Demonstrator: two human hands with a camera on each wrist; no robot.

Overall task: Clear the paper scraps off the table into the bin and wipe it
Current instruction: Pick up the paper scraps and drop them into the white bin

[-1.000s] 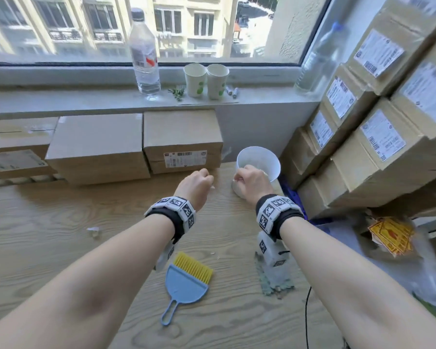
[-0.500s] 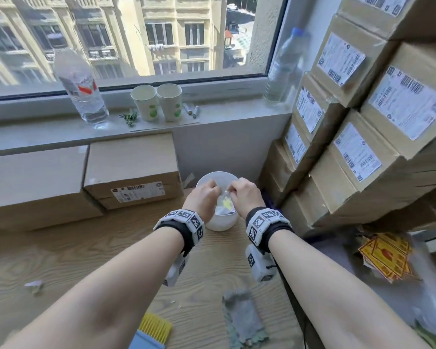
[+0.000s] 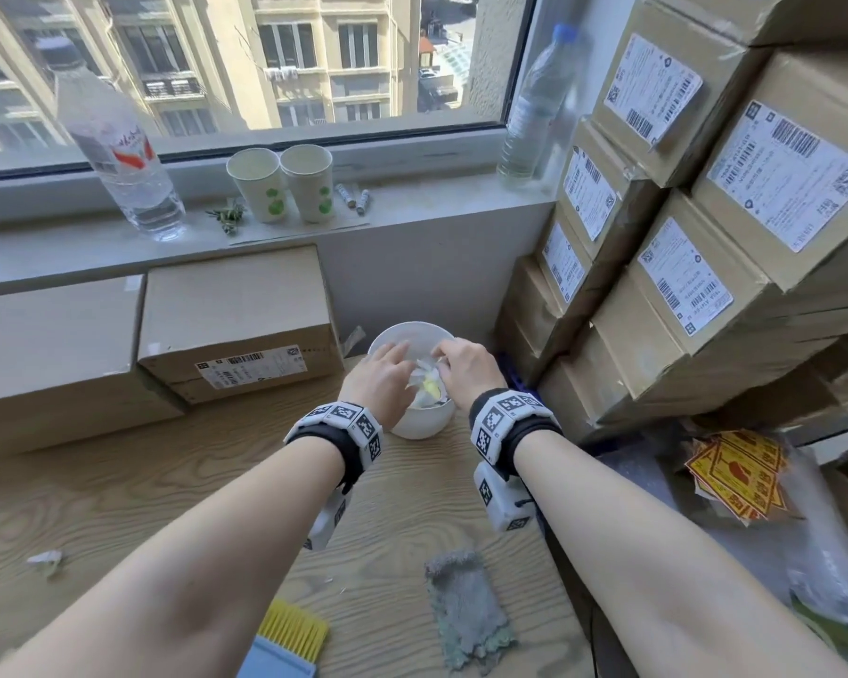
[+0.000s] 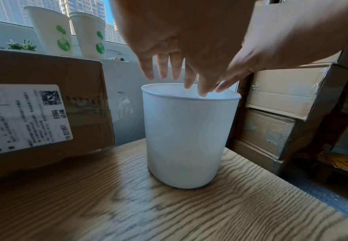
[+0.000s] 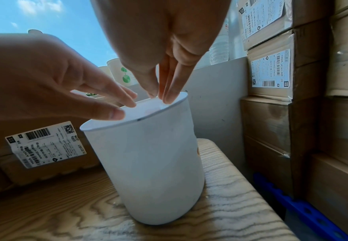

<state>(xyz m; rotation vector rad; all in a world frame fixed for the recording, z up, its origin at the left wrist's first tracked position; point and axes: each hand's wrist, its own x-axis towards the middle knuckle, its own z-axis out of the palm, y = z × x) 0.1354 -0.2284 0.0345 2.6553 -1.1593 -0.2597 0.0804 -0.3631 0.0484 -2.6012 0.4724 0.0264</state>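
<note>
A white bin (image 3: 402, 425) stands on the wooden table (image 3: 118, 491) near its back right corner. Both hands hover over its mouth. My left hand (image 3: 388, 374) has its fingers (image 4: 164, 68) straight, spread and pointing down just above the rim, holding nothing. My right hand (image 3: 461, 362) also points straight fingers (image 5: 168, 91) down at the rim, with nothing seen between them. White and yellow paper scraps (image 3: 428, 384) lie inside the bin (image 4: 185, 138), between the hands. One small scrap (image 3: 45, 560) lies on the table far left.
A grey cloth (image 3: 466, 609) and a blue dustpan brush with yellow bristles (image 3: 292, 638) lie near the front edge. Cardboard boxes (image 3: 236, 320) line the back, and a tall stack (image 3: 706, 237) stands right. Bottles and paper cups (image 3: 280, 183) sit on the sill.
Both hands moved from closed fists beside the bin to over its mouth. Their fingers straightened, and the scraps now lie in the bin.
</note>
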